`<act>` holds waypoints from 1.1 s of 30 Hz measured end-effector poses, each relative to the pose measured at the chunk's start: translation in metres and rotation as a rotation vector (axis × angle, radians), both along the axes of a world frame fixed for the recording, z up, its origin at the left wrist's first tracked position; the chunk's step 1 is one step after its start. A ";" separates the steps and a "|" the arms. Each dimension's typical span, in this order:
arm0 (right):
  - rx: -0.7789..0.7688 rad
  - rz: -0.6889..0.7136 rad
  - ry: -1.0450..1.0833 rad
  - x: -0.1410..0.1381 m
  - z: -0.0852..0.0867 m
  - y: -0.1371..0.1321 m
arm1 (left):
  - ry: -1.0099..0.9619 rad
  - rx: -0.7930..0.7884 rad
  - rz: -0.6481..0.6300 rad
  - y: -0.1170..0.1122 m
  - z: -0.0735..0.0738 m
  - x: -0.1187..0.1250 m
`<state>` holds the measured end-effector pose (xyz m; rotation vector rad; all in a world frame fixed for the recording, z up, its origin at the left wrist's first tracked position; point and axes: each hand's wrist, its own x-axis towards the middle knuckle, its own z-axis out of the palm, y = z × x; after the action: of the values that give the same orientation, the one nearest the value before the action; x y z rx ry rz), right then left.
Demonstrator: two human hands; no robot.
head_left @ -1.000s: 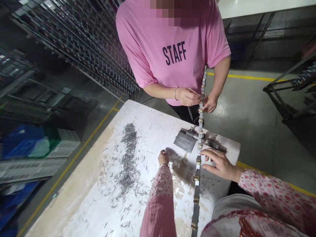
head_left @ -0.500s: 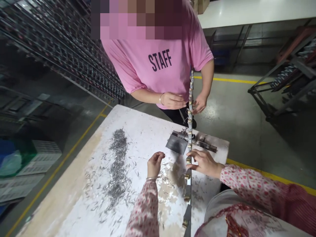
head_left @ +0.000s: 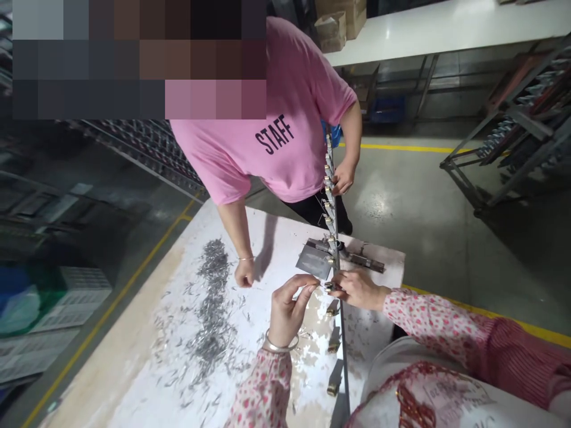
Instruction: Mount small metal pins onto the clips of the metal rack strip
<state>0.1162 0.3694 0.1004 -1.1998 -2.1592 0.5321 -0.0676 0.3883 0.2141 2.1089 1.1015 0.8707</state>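
1. While pinching a brass clip (head_left: pixel 329 286) on the long metal bar (head_left: pixel 344 362), right hand (head_left: pixel 359 289) with thumb and fingertips closed together, just right of the bar.
2. Left hand (head_left: pixel 288 312) just left of the bar, fingers curved and apart, nothing visibly held; silver bangle (head_left: pixel 281 343) at the wrist.
3. Bar running near to far over the right part of the white work table (head_left: pixel 134 368), across a steel plate (head_left: pixel 313 261) and a hinged fixture (head_left: pixel 366 260).
4. Along the bar, far stretch with clips in a close row; near stretch darker, clips more widely spaced. Number of clips left to fit impossible to tell.
5. At the far end, a co-worker in a pink STAFF T-shirt (head_left: pixel 232 160), one hand (head_left: pixel 343 178) at the bar, the other hand (head_left: pixel 244 273) low on the table, left of the plate.
6. Containers: open cardboard box (head_left: pixel 331 32) on a white bench (head_left: pixel 446 30) far right, contents hidden; blue crate (head_left: pixel 387 110) under the bench, contents hidden; white slatted crate (head_left: pixel 84 285) off left, blue and green plastic sheeting (head_left: pixel 27 291) beside or in it, unclear which. On the table, left of the bar, metal slivers (head_left: pixel 213 303) in a loose heap, uncontained.
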 end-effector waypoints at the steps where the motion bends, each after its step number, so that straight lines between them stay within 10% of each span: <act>1: -0.001 0.002 0.003 0.001 0.000 0.000 | 0.003 0.003 -0.012 0.000 0.000 0.001; 12: -0.055 0.024 -0.088 0.006 0.007 0.002 | 0.024 0.010 -0.105 -0.002 0.001 0.003; 16: -0.032 0.002 0.038 0.015 0.007 -0.004 | 0.046 -0.147 0.254 0.021 -0.057 -0.041; 18: -0.031 -0.039 0.164 0.022 0.006 -0.011 | 0.371 -0.331 0.516 0.030 -0.102 -0.073; 24: -0.007 0.047 0.330 0.031 0.009 -0.035 | 0.633 -0.519 0.592 0.010 -0.211 -0.118; 28: -0.010 0.141 0.301 0.024 0.012 -0.043 | 0.688 -0.554 0.611 -0.007 -0.240 -0.107; 33: -0.071 0.140 0.275 0.015 0.013 -0.045 | 0.602 -0.536 0.660 -0.013 -0.233 -0.112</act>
<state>0.1315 0.3248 0.1133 -0.9533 -2.0095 0.7914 -0.1796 0.3751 -0.0189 1.5756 2.1345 0.1209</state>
